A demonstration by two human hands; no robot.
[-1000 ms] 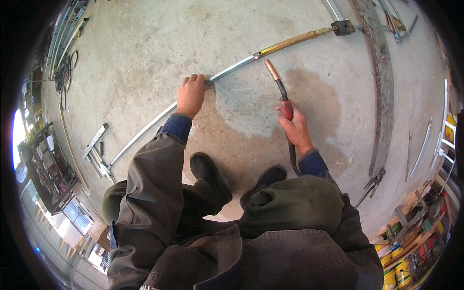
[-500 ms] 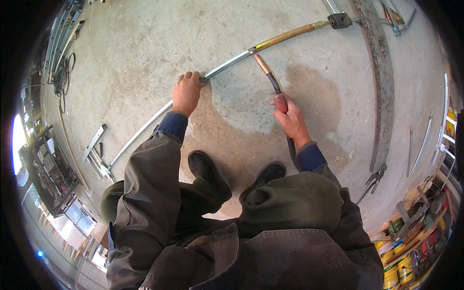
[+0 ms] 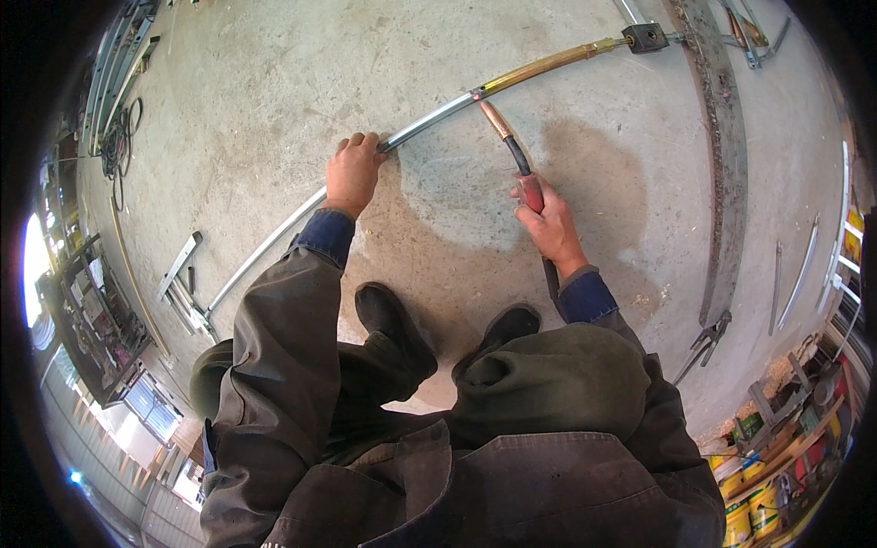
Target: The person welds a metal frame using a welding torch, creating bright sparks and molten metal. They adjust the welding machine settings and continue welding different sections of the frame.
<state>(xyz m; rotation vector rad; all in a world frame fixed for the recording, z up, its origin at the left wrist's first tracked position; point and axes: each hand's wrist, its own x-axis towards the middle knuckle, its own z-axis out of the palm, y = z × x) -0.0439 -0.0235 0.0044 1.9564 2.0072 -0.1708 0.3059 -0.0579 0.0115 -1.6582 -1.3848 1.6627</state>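
Concrete floor (image 3: 265, 73) fills most of the frame. A long, dark steel bar (image 3: 727, 201) runs down the right side, from the upper edge to mid-height. A slender rod (image 3: 427, 121) slants from the lower left toward the upper right, silver along most of its length, with a brass-coloured section (image 3: 548, 68) at its upper-right end. Below that, right of centre, a welding torch (image 3: 516, 155) points up and left, its copper nozzle at the silver-brass join; whether they touch, I cannot tell. The hands are both closed: the left hand (image 3: 353, 173) grips the rod, the right hand (image 3: 554, 228) the torch's red handle. Pliers (image 3: 707, 342) lie lower right; a small dark block (image 3: 646, 37) sits upper right.
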